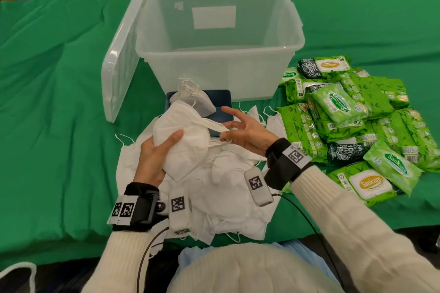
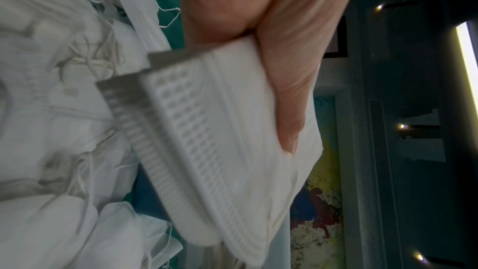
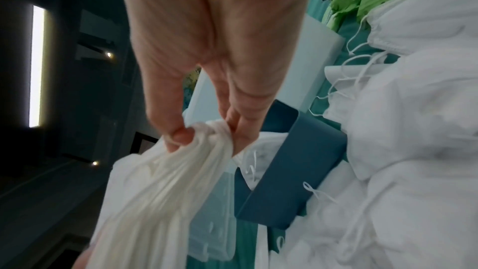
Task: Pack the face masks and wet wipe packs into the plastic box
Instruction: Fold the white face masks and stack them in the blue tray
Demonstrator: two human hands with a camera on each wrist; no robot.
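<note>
Closest in, a loose pile of white face masks [image 1: 221, 200] sprawls over the green-covered table [image 1: 59, 126] right in front of the person, ear loops tangled every which way. Just above that heap, both hands are busy with one stack of folded masks [image 1: 183, 140]. The left hand [image 1: 154, 157] cups it from below with the thumb pressed flat across the top, and the left wrist view shows the embossed edges lined up, so that hold looks meant to keep the stack square. The right hand [image 1: 247, 131] pinches the bunched ear loops [image 3: 207, 140] between thumb and the lower fingers, the other fingers fanned out; my read is it's drawing the loops clear so they don't snag the pile.

Just beyond the hands, a dark blue holder [image 1: 219, 104] sits against the box front with a few masks resting on it. To the right, the green wet wipe packs [image 1: 352, 112] lie heaped and overlapping, apparently untouched.

Farther back stands the clear plastic box [image 1: 219, 40], open, nothing visible inside, its lid [image 1: 126, 40] propped upright against the left wall. That leaves the mouth free for dropping things in. Packing has barely begun, I'd say.
</note>
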